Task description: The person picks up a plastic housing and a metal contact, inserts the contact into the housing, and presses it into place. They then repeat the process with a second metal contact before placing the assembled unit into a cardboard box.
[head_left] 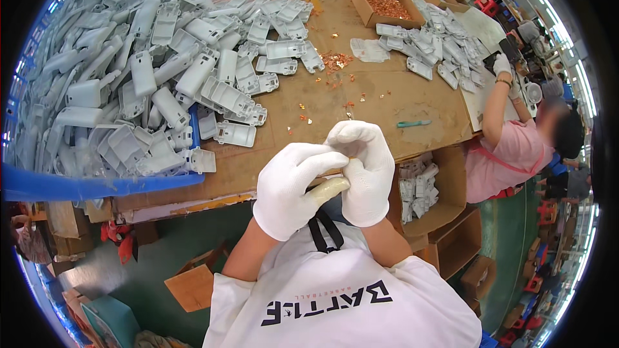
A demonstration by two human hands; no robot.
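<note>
Both my hands wear white gloves and meet in front of my chest, at the near edge of the table. My left hand [295, 188] is closed, its thumb and fingertips pressed together toward the right hand. My right hand [366, 174] curls its fingers over, tips touching the left hand's. Whatever lies between the fingertips is hidden or too small to name. Beyond the hands, small copper-coloured metal pieces [336, 61] lie scattered on the brown tabletop [387, 100]. Left of them spreads a heap of pale grey plastic housings [222, 93].
A blue crate [129, 188] overflowing with housings fills the left. A carton of copper pieces [380, 22] and more housings [445, 45] are at the far right. A teal-handled tool [414, 124] lies nearer. Below the edge is a carton of housings [454, 177]. A co-worker [516, 148] sits right.
</note>
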